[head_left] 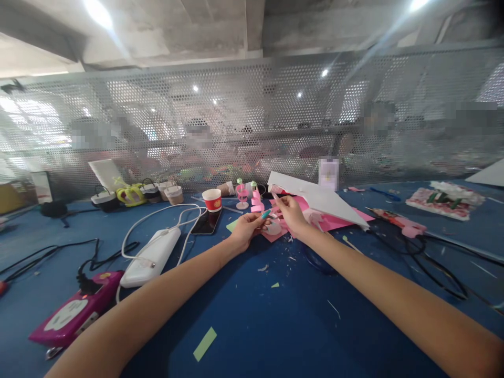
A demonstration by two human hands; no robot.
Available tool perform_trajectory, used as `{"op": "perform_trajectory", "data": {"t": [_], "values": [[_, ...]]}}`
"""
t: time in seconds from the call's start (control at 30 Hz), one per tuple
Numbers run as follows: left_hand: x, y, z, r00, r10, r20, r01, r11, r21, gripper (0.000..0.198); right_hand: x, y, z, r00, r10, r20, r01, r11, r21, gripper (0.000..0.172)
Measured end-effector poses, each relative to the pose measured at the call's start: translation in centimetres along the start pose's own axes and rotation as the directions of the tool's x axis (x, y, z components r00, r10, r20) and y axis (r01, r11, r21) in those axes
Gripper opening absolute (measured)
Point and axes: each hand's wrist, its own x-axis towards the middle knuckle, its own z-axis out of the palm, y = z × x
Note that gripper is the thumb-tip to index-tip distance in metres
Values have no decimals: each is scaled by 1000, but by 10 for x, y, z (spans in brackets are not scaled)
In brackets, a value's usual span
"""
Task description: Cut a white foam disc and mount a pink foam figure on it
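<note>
My left hand [248, 231] is closed in a pinch over the middle of the table, with a bright teal tip that looks like a fingernail. What its fingers hold is too small to make out. Just to its right, my right hand [292, 214] has its fingers pressed together, their contents also unclear. Around and under both hands lie pink sheets [334, 221] and pale cut pieces. Beyond them stand two small pink figures with green tops, a spiral-like one [241, 194] and a stepped one [257, 200]. A white sheet [315, 195] slants behind my right hand.
A red paper cup [212, 200] stands by a black phone [207, 222]. Left are a white power strip [151, 257], cables and a magenta box [76, 310]. Right lies a glue gun [397, 222] with its cord. A green strip [205, 344] lies in front; a perforated screen [236, 126] rises behind.
</note>
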Motion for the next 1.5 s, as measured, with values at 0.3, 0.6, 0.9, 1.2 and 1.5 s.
{"op": "perform_trajectory", "data": {"t": [0.3,0.6,0.9,1.2,1.5], "values": [[2,-3,-1,996,38,-80,-37,999,10,41,-10,-3,3,977,45,208,-67,993,97,52],[0,-3,0,998,42,-44,-41,999,26,37,-11,-4,2,934,43,354,-116,976,185,50],[-2,-1,1,999,44,-26,-43,998,53,39,-19,-15,9,918,55,393,-131,977,169,48],[-4,-2,2,997,30,64,-39,988,151,27,-7,-36,-3,907,84,412,-126,989,78,37],[-4,0,3,996,30,81,-44,984,170,25,2,-43,-16,912,-51,407,101,989,-104,41]]}}
